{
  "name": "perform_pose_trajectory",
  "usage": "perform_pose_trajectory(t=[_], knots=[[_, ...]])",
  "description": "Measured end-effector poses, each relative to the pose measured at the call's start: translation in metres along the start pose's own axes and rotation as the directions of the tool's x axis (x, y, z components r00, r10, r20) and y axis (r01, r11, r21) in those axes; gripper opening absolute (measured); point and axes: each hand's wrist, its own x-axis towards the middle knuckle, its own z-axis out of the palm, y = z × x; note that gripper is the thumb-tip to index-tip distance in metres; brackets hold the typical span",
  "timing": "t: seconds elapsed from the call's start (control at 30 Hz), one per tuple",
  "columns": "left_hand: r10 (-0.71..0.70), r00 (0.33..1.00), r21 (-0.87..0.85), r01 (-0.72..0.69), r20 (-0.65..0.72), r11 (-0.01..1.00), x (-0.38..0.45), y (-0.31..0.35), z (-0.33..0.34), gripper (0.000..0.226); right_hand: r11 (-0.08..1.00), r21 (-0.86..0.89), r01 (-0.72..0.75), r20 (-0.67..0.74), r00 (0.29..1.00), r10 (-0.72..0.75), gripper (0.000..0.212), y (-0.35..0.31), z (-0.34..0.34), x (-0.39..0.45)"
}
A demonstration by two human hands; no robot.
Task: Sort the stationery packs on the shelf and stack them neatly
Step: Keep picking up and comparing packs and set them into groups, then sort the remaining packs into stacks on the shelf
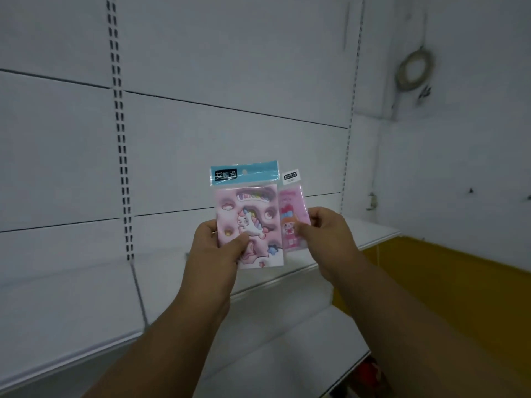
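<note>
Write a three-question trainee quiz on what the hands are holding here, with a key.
1. True or false: the left hand holds the unicorn pack.
2. Which pack overlaps in front: A unicorn pack, B girl pack?
3. Fill in: the unicorn pack's header strip is ____.

Key: 1 true. 2 A; the right hand holds the girl pack behind it. 3 blue.

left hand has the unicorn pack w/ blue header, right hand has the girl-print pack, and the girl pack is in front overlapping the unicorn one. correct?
Not quite. In the head view the unicorn pack in the left hand is in front, overlapping the girl-print pack held by the right hand. The rest stands.
</note>
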Motion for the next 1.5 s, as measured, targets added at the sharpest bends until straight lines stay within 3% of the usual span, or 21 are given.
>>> perform_pose_trajectory(t=[0.33, 0.57, 0.7, 0.83, 0.93, 1.0, 1.23, 1.33, 1.4, 1.43, 1.5], knots=[[-0.098, 0.992, 0.043, 0.095, 0.076, 0.995, 0.136, -0.076, 0.138, 0.017, 0.997, -0.046, -0.062, -0.114, 0.992, 0.056, 0.007, 0.078, -0.065, 0.159], [-0.147, 0.982, 0.211, 0.169, -0.116, 0.963, 0.203, -0.125, 0.184, 0.023, 0.997, 0.02, -0.078, -0.141, 0.987, 0.08, 0.001, 0.122, -0.092, 0.243], [-0.228, 0.962, 0.352, 0.269, -0.154, 0.897, 0.232, -0.162, 0.211, 0.027, 0.993, 0.111, -0.046, -0.058, 0.997, 0.053, 0.004, 0.146, -0.097, 0.284], [-0.267, 0.946, 0.534, 0.323, -0.182, 0.781, 0.248, -0.2, 0.239, 0.018, 0.986, 0.134, -0.098, 0.12, 0.989, 0.082, 0.009, 0.176, -0.095, 0.319], [-0.249, 0.935, 0.715, 0.354, -0.254, 0.603, 0.255, -0.213, 0.258, 0.026, 0.98, 0.132, -0.146, 0.276, 0.955, 0.105, 0.018, 0.196, -0.095, 0.337], [-0.242, 0.924, 0.748, 0.382, -0.297, 0.543, 0.258, -0.218, 0.268, 0.031, 0.974, 0.138, -0.178, 0.35, 0.929, 0.12, 0.015, 0.208, -0.095, 0.345], [-0.195, 0.94, 0.912, 0.323, -0.279, 0.252, 0.259, -0.223, 0.294, 0.054, 0.96, 0.156, -0.232, 0.453, 0.88, 0.14, 0.014, 0.222, -0.099, 0.358], [-0.169, 0.939, 0.929, 0.328, -0.3, 0.17, 0.26, -0.223, 0.291, 0.043, 0.962, 0.156, -0.224, 0.49, 0.863, 0.122, 0.013, 0.22, -0.097, 0.358], [-0.069, 0.945, 0.917, 0.328, -0.321, 0.226, 0.259, -0.216, 0.282, 0.025, 0.958, 0.166, -0.232, 0.527, 0.842, 0.113, 0.011, 0.217, -0.092, 0.354], [-0.01, 0.942, 0.888, 0.321, -0.337, 0.331, 0.259, -0.209, 0.274, 0.021, 0.954, 0.181, -0.239, 0.55, 0.829, 0.104, 0.011, 0.214, -0.088, 0.351], [-0.013, 0.918, 0.686, 0.305, -0.396, 0.661, 0.252, -0.187, 0.259, 0.021, 0.949, 0.194, -0.248, 0.605, 0.792, 0.083, 0.013, 0.205, -0.075, 0.341]])
